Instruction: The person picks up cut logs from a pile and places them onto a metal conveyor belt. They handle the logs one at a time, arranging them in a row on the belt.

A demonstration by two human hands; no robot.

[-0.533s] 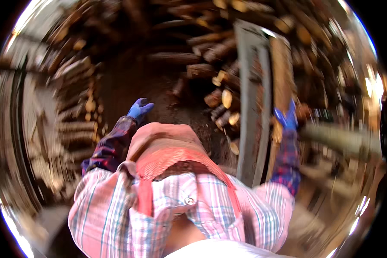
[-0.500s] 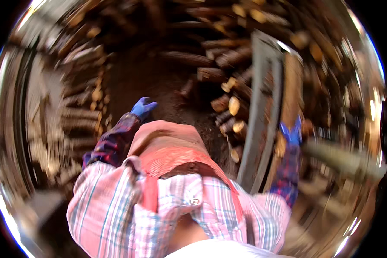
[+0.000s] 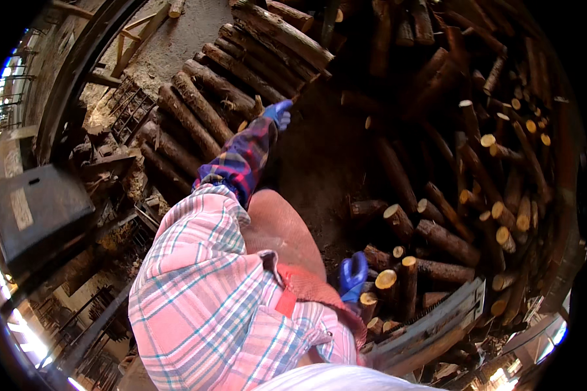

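My left hand [image 3: 278, 114], in a blue glove, reaches forward with its fingers partly spread and nothing in them. It is nearest the cut ends of a row of stacked bark-covered logs [image 3: 205, 107]; whether it touches them I cannot tell. Low beside my body, my right hand [image 3: 353, 277] is also gloved in blue. Its thumb stands apart from its curved fingers, and it holds nothing. Close to its right lies a heap of loose logs [image 3: 447, 241] with pale sawn ends. A reddish apron [image 3: 284, 228] covers my front.
A grey metal beam [image 3: 430, 326] runs along the lower right, with a long peeled log beside it. Dark earth floor [image 3: 313, 176] stretches between the stack and the heap. At the far left stand a dark metal box [image 3: 39, 202] and scrap metal grating [image 3: 127, 107].
My view has turned, so the metal beam now lies at the lower right. My right hand has come away from the peeled log by the beam. My left hand is now nearer the stacked logs.
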